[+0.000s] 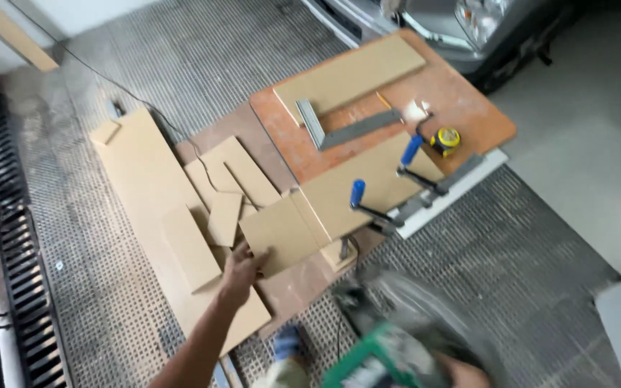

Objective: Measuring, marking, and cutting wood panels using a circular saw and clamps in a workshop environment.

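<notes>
Holding: left hand (241, 271) grip on board offcut (279, 235)
Right hand (461, 370): blurred, grip unclear, at green saw (397, 338)
Clamps (368, 205): on counter (461, 97)

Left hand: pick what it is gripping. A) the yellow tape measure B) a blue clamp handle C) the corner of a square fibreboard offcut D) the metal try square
C: the left hand grips the near corner of the square fibreboard offcut; the tape measure, blue clamp handles and try square lie apart, untouched.
</notes>
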